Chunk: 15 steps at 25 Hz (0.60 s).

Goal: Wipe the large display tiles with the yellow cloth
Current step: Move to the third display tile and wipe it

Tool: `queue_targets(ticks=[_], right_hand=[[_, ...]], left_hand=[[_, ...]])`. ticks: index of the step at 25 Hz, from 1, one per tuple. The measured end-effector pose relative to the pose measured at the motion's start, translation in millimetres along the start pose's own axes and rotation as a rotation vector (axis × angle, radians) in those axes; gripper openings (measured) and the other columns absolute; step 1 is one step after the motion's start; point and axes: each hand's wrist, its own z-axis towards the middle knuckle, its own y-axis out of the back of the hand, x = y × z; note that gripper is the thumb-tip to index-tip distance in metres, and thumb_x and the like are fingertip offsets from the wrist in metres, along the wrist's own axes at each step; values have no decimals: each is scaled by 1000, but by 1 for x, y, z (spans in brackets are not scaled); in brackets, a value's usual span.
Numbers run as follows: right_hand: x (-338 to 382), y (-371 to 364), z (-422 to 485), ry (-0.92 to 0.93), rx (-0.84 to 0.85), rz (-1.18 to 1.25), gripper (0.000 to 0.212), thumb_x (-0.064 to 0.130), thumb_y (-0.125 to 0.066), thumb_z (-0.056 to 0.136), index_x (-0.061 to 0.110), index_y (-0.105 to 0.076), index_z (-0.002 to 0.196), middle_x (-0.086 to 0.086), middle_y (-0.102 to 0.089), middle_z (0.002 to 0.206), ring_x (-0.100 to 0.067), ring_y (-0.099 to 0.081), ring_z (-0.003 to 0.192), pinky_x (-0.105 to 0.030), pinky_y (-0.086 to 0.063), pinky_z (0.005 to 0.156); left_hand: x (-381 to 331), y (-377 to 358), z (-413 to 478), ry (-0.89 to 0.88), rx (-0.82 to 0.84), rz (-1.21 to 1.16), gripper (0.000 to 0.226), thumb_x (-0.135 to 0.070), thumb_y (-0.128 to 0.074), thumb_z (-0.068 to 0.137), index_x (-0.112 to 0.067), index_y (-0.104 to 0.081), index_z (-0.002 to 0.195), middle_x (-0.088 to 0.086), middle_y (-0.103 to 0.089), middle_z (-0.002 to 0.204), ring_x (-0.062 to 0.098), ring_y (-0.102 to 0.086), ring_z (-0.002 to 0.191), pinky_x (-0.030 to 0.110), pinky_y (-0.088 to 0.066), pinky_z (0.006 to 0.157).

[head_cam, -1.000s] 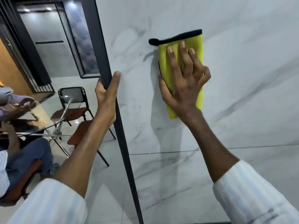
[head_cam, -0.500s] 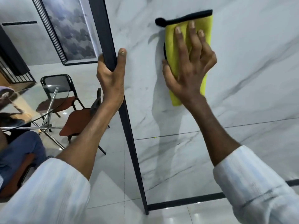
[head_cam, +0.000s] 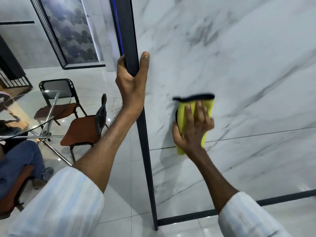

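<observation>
nearest the camera are the two pale striped sleeves (head_cam: 56, 202). then the right grip (head_cam: 193, 129): fingers laid out straight, palm flat, pressing the yellow cloth (head_cam: 182, 115) against the large display tile (head_cam: 239, 65). it's not curled round the cloth, just pinning it. the cloth sits low on the tile, its bottom end just over the seam (head_cam: 256, 134) into the lower tile (head_cam: 222, 168), with its dark hemmed edge on top.

the left grip (head_cam: 132, 82) is clamped on the black frame (head_cam: 147, 168) at the tile's left edge, thumb on the tile side and fingers wrapped behind. looks like it's bracing the panel.

handling-wise i'd guess the cloth is soft, light microfibre and folded, so a flat palm in the middle is the way to hold it or it'll bunch up. the tile looks glossy and slick, probably heavy and chippy, so steady it by the frame, not the face.

further back are two brown-seated chairs (head_cam: 82, 127), a glass surface (head_cam: 25, 108), someone seated in blue trousers (head_cam: 17, 159), and a dark patterned panel (head_cam: 71, 31).
</observation>
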Motion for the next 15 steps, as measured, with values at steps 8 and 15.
queue_targets(ticks=[8, 15], right_hand=[[40, 0, 63, 56, -110, 14, 68, 43, -61, 92, 22, -43, 154, -11, -35, 164, -27, -30, 150, -60, -34, 105], [21, -7, -43, 77, 106, -31, 84, 49, -64, 78, 29, -36, 154, 3, -19, 171, -26, -23, 152, -57, -32, 101]], left_hand=[[1, 2, -1, -48, 16, 11, 43, -34, -78, 94, -3, -64, 120, -17, -66, 91, 2, -62, 84, 26, -52, 84], [-52, 10, 25, -125, 246, 107, 35, -22, -73, 100, -21, -54, 129, -17, -63, 106, -12, -62, 89, 13, -47, 85]])
